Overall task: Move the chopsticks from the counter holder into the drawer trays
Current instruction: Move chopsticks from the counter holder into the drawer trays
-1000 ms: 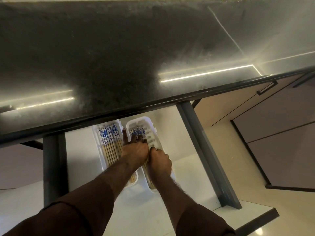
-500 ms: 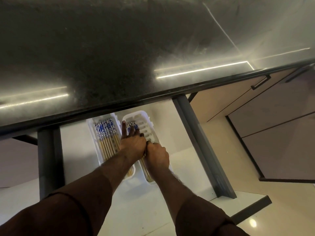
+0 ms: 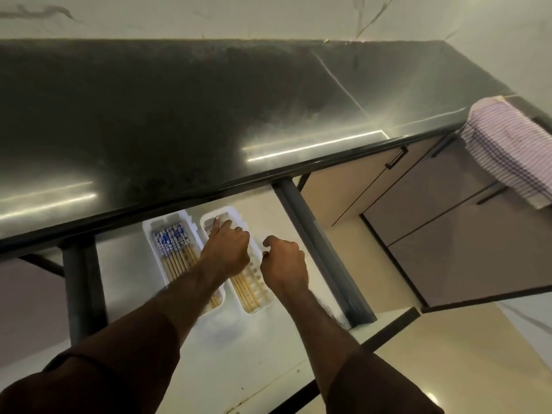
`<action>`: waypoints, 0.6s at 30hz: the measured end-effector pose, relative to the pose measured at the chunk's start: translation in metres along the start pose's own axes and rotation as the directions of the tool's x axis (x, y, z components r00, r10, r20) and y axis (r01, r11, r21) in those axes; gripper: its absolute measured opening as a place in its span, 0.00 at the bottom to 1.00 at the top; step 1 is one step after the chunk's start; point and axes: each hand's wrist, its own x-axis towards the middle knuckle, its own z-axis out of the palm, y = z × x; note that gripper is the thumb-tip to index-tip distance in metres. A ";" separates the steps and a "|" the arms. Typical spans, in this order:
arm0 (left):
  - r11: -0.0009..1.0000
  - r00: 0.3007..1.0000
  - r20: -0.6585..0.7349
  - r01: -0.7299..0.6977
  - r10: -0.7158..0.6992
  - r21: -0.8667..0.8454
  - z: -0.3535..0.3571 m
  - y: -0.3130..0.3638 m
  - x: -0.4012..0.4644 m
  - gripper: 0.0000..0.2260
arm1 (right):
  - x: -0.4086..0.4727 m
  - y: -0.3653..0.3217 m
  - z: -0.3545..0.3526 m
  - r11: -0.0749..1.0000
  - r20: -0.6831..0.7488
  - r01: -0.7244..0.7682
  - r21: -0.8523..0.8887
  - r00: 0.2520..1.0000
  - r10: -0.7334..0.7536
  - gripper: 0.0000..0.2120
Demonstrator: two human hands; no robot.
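Two white trays lie side by side in the open drawer [image 3: 125, 282] under the dark counter. The left tray [image 3: 148, 231] holds several wooden chopsticks with blue-and-white tops [image 3: 174, 249]. The right tray [image 3: 236, 212] holds several more chopsticks [image 3: 246, 289], their tops hidden under my left hand [image 3: 227, 249]. That hand lies flat on them, fingers stretched toward the tray's far end. My right hand [image 3: 283, 261] hovers just right of the right tray, fingers loosely curled, holding nothing. No counter holder is in view.
The black stone counter [image 3: 209, 109] overhangs the back of the drawer. Grey drawer rails [image 3: 322, 255] run along both sides. A striped cloth [image 3: 507, 147] hangs over the counter's right end. Closed cabinet doors [image 3: 463, 234] stand at the right.
My right hand has let go of the chopsticks and moved right, off the right tray. My left hand has slid further along the chopsticks. The view has tilted up, showing the wall and cloth.
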 end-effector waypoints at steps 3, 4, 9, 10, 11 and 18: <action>0.991 0.997 -0.060 0.035 -0.043 -0.128 -0.023 0.006 -0.017 0.18 | -0.012 -0.007 -0.025 0.999 -0.062 0.049 0.025 0.997 -0.047 0.12; 0.979 0.995 -0.068 0.055 -0.069 -0.197 -0.032 0.007 -0.025 0.19 | -0.018 -0.012 -0.033 0.997 -0.071 0.070 0.032 0.995 -0.068 0.13; 0.919 0.952 -0.237 0.094 -0.196 -0.382 -0.079 0.017 -0.083 0.21 | -0.055 -0.035 -0.069 0.979 -0.149 0.189 0.083 0.973 -0.175 0.14; 0.917 0.936 -0.282 0.089 -0.211 -0.390 -0.087 0.018 -0.096 0.21 | -0.062 -0.040 -0.075 0.973 -0.169 0.218 0.079 0.965 -0.202 0.14; 0.916 0.920 -0.324 0.083 -0.222 -0.393 -0.097 0.019 -0.111 0.22 | -0.072 -0.046 -0.083 0.966 -0.196 0.247 0.078 0.954 -0.228 0.13; 0.939 0.816 -0.541 0.003 -0.201 -0.344 -0.168 0.015 -0.210 0.22 | -0.132 -0.096 -0.133 0.921 -0.343 0.385 0.060 0.874 -0.343 0.13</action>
